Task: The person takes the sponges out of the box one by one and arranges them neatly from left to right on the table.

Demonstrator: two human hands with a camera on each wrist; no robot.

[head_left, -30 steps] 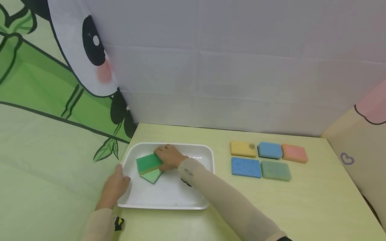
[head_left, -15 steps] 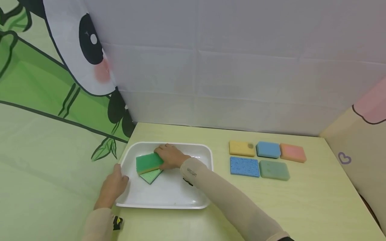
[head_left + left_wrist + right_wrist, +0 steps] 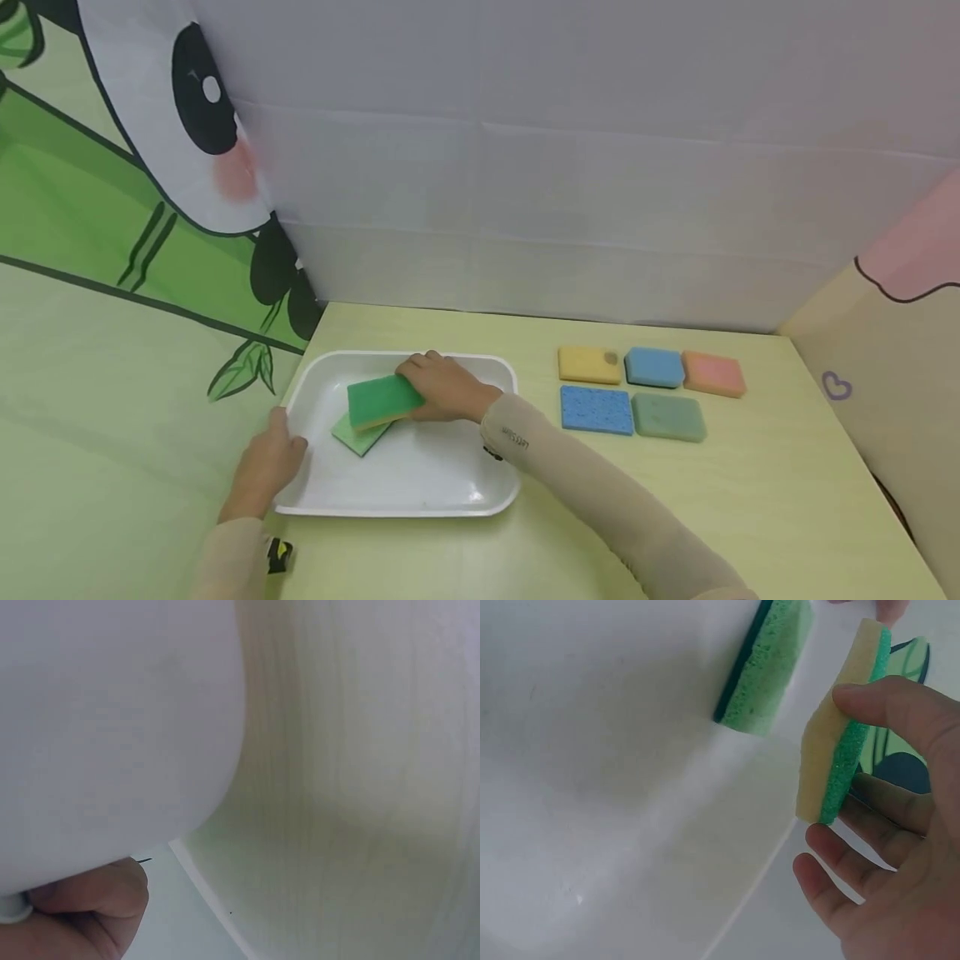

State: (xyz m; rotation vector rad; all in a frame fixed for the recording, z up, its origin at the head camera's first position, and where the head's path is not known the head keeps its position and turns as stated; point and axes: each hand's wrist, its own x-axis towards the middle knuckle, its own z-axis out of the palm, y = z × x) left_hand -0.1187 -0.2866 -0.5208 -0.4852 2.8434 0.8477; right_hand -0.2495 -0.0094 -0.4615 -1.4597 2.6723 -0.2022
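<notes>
My right hand (image 3: 444, 389) pinches a green-topped sponge (image 3: 382, 401) over the left part of a white tray (image 3: 420, 492). In the right wrist view the held sponge (image 3: 832, 742) shows a yellowish layer against a green one, the thumb on one side and fingers on the other. Under it in the head view, partly covered, a light green sponge (image 3: 358, 438) lies on the tray floor; its darker backing shows in the right wrist view. My left hand (image 3: 264, 461) holds the tray's left rim. Close up, its thumb and finger (image 3: 112, 892) grip the edge.
Right of the tray, several sponges lie in two rows on the pale wooden table (image 3: 757, 475): yellow (image 3: 589, 365), blue (image 3: 654, 367) and pink (image 3: 714, 373) behind, speckled blue (image 3: 596, 409) and grey-green (image 3: 669, 417) in front. Printed cloth walls stand behind and at both sides.
My right hand has shifted right relative to the tray with the green-topped sponge, uncovering more of the light green one. My left hand stays on the rim. The head view has turned slightly right.
</notes>
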